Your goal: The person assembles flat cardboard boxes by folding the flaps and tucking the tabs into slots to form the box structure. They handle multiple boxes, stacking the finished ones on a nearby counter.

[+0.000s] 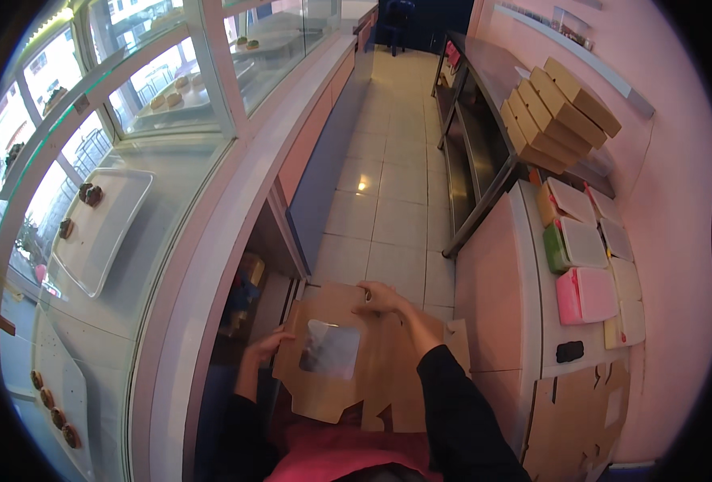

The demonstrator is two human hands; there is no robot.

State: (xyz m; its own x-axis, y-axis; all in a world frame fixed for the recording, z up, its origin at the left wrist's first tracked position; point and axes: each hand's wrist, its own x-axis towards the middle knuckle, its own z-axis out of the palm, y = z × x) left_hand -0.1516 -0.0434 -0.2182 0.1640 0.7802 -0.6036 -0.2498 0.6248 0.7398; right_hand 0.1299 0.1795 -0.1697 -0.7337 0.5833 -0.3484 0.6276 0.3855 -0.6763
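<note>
Both hands hold a flat, die-cut cardboard sheet (396, 361) in front of a pink garment (348, 450): the left hand (269, 344) is closed on its left edge, and the right hand (381, 299) is curled tight over its upper edge; how the fingers lie underneath, I cannot tell. Between the hands and slightly below sits a clear window (329, 349); the notched lower edge reaches toward the garment, and the right portion passes under the right forearm. Just left of the left hand, an open cabinet compartment (247, 301) leaves little side room. Right of the right hand stands a pale counter (532, 321); whether the sheet's right end touches it is unclear. On it lie flattened cardboard (569, 422) and, farther up, lidded containers (585, 296). Past the upper edge, the tiled floor (378, 201) runs forward as an open aisle, bordered left by the glass display case (187, 153) and right by a metal table (492, 72) bearing stacked boxes (561, 116).
</note>
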